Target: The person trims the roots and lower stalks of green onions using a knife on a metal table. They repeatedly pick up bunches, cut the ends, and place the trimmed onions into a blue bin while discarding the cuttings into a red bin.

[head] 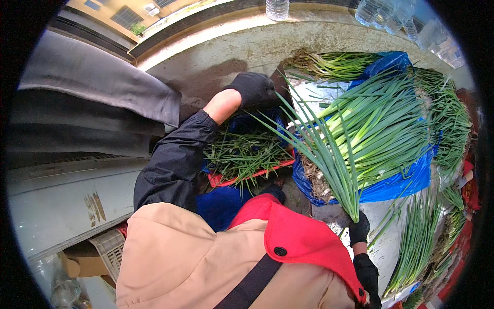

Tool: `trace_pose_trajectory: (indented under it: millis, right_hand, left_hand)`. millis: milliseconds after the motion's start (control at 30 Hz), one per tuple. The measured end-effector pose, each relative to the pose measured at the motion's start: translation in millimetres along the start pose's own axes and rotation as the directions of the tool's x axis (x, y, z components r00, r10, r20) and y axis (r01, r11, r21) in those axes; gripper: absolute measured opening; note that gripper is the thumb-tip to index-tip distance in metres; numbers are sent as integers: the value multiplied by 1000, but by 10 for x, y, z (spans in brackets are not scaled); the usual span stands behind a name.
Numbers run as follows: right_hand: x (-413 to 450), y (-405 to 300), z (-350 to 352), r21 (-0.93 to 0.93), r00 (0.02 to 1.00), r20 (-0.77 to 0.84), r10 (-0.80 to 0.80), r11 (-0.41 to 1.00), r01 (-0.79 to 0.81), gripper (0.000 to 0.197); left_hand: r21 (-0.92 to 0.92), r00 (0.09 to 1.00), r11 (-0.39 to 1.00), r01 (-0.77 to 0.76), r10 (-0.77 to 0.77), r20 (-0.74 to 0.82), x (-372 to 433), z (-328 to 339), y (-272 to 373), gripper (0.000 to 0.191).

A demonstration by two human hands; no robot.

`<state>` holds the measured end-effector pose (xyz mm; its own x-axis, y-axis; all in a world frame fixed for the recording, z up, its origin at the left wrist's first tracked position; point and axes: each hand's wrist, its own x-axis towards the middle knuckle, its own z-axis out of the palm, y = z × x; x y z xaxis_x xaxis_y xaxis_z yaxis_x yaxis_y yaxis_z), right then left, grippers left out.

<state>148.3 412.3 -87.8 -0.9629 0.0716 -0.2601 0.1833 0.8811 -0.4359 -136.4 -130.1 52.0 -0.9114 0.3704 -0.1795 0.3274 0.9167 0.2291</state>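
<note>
My right hand (359, 228), in a black glove, grips several long green onions (343, 174) near their lower end. Their leaves fan upward and to the left, crossing in front of a big pile of green onions (386, 127). That pile lies on blue plastic sheeting (409, 185), its brown roots facing left. My left hand (252, 90), also gloved in black, is raised beyond a red-rimmed crate (247, 174) of loose green trimmings (247, 154). Its fingers curl away from view, close to a leaf tip, so any contents are hidden.
More green onions (339, 65) lie at the back, with another bundle (417, 239) at the right on a pale surface. Clear plastic bottles (277, 9) stand along the ledge. Grey cloth (96, 81) hangs at left above a white cabinet-like surface (77, 201) and a plastic crate (110, 249).
</note>
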Motion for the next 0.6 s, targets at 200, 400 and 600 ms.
trace_pose_trajectory:
  millis: [200,400,600]
  right_hand:
    - [17,-139,-85,-9,1000,4,-10,1000,10,29]
    - [-11,-59,-52,-42,995,-56,-87,995,85,25]
    - [-9,-87,-67,-81,993,-82,-85,994,78,23]
  left_hand:
    - [-383,949,907,172,-256,-182,11,-74,-518,24]
    - [121,830,891,-438,452,-326,101,-154,422,33]
    - [-76,883,910,-409,373,-283,203,100,666,9]
